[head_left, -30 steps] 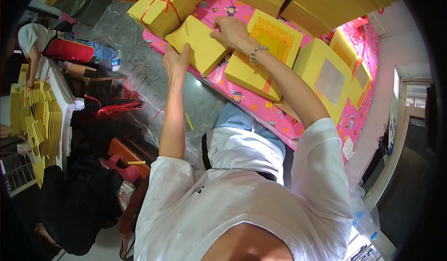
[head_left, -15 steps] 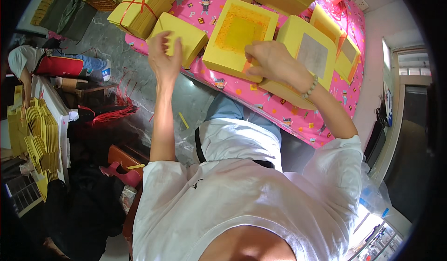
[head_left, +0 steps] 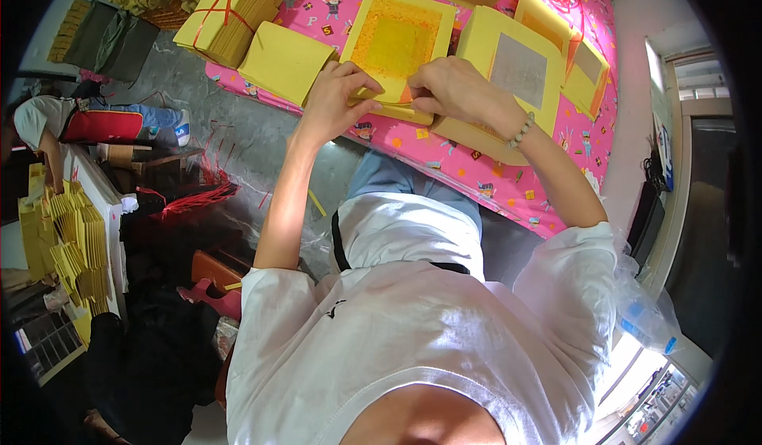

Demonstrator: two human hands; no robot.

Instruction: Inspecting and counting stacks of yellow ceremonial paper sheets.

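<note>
A stack of yellow paper (head_left: pixel 444 23), its top sheet bearing an orange-and-gold square, lies in front of me on the pink table. My right hand (head_left: pixel 464 94), a bead bracelet at its wrist, pinches the near right edge of the top sheet. At the same near edge my left hand (head_left: pixel 337 104) has thumb and curled fingers closed on the paper; the fingertips are partly hidden. Left of it lies a plain yellow paper stack (head_left: pixel 287 56). Beside my right hand is a yellow stack with a silver-grey square (head_left: pixel 517 70).
Paper bundles tied with red string (head_left: pixel 230 16) stand at the far left of the pink patterned tablecloth (head_left: pixel 508 195). More silver-marked paper (head_left: pixel 586 80) lies at the right. On the left, a person (head_left: pixel 48 123) works beside folded yellow paper (head_left: pixel 79 242). Red strings (head_left: pixel 190 199) hang nearby.
My left hand has moved right, from above the plain stack to the near edge of the orange-and-gold sheet. My right hand stays at that sheet's near right edge.
</note>
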